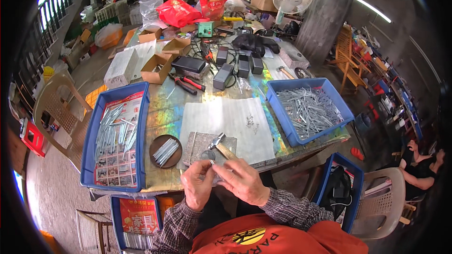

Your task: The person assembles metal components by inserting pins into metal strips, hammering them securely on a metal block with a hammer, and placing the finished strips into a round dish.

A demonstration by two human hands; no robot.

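My left hand [197,187] and my right hand [245,183] meet at the table's near edge, fingers pinched together. Between their fingertips shows a small metal piece [212,162], mostly hidden, so its full shape cannot be told. Just beyond them lies a hammer [223,147] with a wooden handle, its head resting on a speckled stone block [193,146]. A round brown dish [153,148] left of the block holds several thin metal rods [167,153]. On the white sheet [207,113] behind the block, small metal bits [252,121] are scattered.
Blue trays of metal rods flank the work spot, one at left [145,136] and one at right [308,137]. Behind are pliers [190,83], black boxes [223,76] and cartons [157,68]. Plastic chairs [383,202] stand beside the table; another person [416,174] sits at right.
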